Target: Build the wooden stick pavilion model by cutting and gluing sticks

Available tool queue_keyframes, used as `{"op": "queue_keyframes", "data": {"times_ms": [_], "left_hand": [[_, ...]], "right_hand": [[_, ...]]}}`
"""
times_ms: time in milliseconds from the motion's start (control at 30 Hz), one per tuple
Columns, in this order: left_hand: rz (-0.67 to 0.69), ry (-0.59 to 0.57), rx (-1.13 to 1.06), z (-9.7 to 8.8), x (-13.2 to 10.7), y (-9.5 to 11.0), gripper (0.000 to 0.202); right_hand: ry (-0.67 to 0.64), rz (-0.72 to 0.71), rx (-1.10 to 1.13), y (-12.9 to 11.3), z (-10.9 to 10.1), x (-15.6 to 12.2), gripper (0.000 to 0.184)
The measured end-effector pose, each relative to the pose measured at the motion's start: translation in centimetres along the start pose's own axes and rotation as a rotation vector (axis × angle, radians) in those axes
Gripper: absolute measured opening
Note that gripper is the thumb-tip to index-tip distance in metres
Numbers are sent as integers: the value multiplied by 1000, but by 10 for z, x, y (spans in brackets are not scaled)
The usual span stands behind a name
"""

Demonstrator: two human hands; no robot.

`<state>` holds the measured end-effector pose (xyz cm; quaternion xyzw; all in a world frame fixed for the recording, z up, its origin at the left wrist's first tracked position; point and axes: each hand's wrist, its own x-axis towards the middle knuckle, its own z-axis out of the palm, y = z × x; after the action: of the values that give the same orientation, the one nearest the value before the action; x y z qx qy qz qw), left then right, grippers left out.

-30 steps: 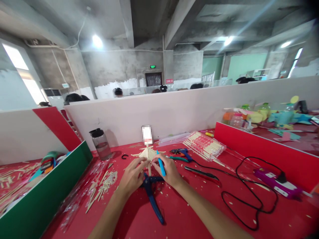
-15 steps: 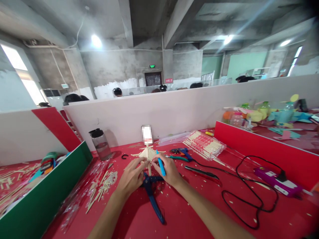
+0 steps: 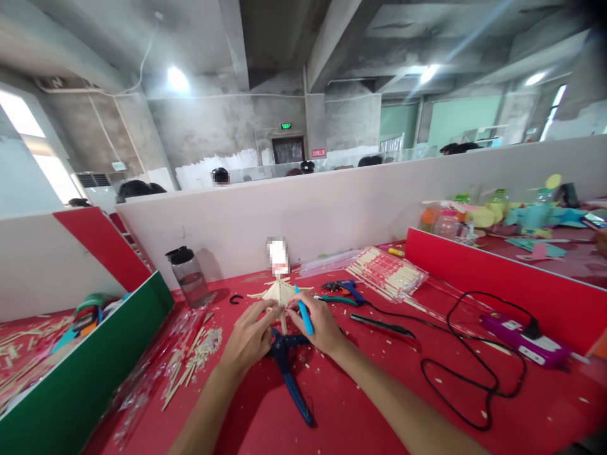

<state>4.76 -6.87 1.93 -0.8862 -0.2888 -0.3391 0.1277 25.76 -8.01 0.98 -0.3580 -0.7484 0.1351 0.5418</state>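
Observation:
In the middle of the red table stands a small model made of thin wooden sticks [image 3: 279,291], with a sloping, roof-like part. My left hand [image 3: 249,335] has its fingers bent together, the tips pinching the near side of the model. From the right, my right hand [image 3: 320,325] brings its fingertips to the same spot. A light-blue pen-like tool [image 3: 305,313] is tucked in the right hand, its narrow end pointing up and away. What lies between the fingertips is too small to make out. Beneath both hands lie dark-blue handled cutters [image 3: 291,382].
A water bottle [image 3: 188,276] and loose stick pieces [image 3: 202,347] are on the left. Rightward lie a glue gun [image 3: 346,289], a black-handled tool [image 3: 384,328], bagged sticks [image 3: 386,272] and a purple power strip [image 3: 524,341] with a looping black cable. Low partitions border the table.
The whole view has shifted slightly, so things appear a little further left. Both hands stay at the stick model in nearly the same pose.

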Motion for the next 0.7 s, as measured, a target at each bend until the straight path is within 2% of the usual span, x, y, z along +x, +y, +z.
{"op": "queue_keyframes", "data": {"times_ms": [400, 600, 700], "left_hand": [[7, -7, 38, 0, 1, 2, 58], [-10, -19, 41, 2, -2, -1, 57], [-1, -14, 37, 1, -1, -1, 56]], "right_hand": [[-30, 10, 30, -3, 0, -2, 12], [71, 32, 59, -5, -6, -2, 25], [101, 11, 94, -6, -12, -2, 24]]}}
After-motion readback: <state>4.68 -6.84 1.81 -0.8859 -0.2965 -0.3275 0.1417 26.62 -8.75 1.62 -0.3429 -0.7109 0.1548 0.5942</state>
